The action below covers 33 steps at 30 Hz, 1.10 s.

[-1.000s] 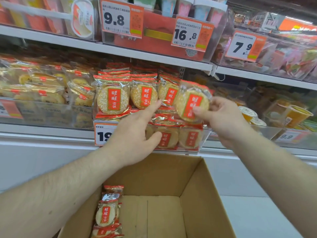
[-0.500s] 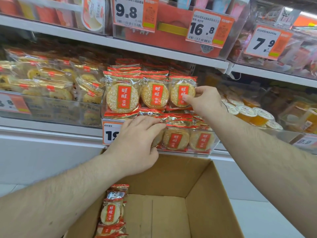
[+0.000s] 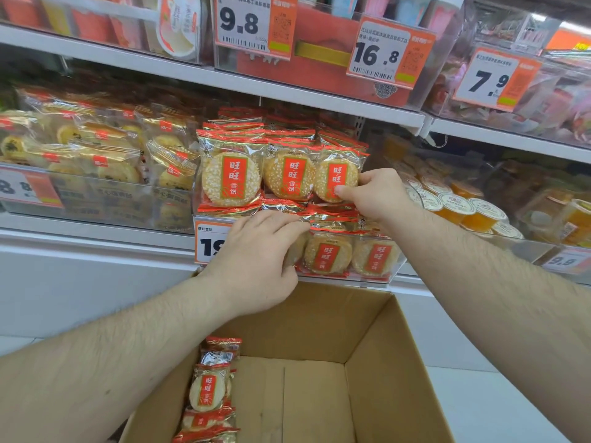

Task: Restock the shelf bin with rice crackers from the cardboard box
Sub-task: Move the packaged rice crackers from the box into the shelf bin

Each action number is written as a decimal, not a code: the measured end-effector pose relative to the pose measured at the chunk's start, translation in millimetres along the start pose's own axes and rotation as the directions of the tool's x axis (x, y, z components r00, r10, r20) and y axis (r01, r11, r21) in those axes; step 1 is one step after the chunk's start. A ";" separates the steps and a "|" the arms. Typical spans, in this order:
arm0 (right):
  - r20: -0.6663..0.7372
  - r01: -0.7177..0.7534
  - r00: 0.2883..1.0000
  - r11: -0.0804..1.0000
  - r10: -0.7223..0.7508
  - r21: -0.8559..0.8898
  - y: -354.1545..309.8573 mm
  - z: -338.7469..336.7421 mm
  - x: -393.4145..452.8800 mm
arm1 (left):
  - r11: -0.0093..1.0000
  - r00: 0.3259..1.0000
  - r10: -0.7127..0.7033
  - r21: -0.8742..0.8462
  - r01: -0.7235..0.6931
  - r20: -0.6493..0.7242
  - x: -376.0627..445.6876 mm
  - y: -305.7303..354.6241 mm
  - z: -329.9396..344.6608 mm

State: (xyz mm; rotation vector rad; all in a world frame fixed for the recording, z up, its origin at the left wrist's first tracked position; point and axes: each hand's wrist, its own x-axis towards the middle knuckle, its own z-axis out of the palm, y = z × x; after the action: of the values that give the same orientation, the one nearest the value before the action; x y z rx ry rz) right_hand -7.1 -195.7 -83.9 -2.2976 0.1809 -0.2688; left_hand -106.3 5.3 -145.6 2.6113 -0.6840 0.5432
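Sitting low and closest to the camera, the cardboard box is open at the top. A few rice cracker packs stand in a row along its left wall, and the rest of its floor is bare.

Just above the box, the left hand rests on the front of the clear shelf bin. Its fingers curl over the bin's top edge and touch the packs there. I cannot tell if they hold one. The hand hides part of a price tag.

A bit farther in, the right hand pinches the rightmost pack of the upper row between thumb and fingers. That pack stands upright, beside two more just like it. More packs lie under them in the bin.

To the left is a bin of yellow cakes. To the right are jelly cups. The shelf above has more price tags.
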 end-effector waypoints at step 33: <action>0.899 0.667 0.360 0.604 0.250 -0.435 282.4 271.0 -262.5 | 0.995 0.373 -0.066 0.034 0.092 0.925 -92.3 -40.8 92.4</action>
State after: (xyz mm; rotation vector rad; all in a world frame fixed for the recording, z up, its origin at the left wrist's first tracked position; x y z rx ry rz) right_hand -205.9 -136.5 -507.1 -2.9055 -0.8449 1.2921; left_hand -134.6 31.3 -276.9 2.7152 -0.8170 -1.1336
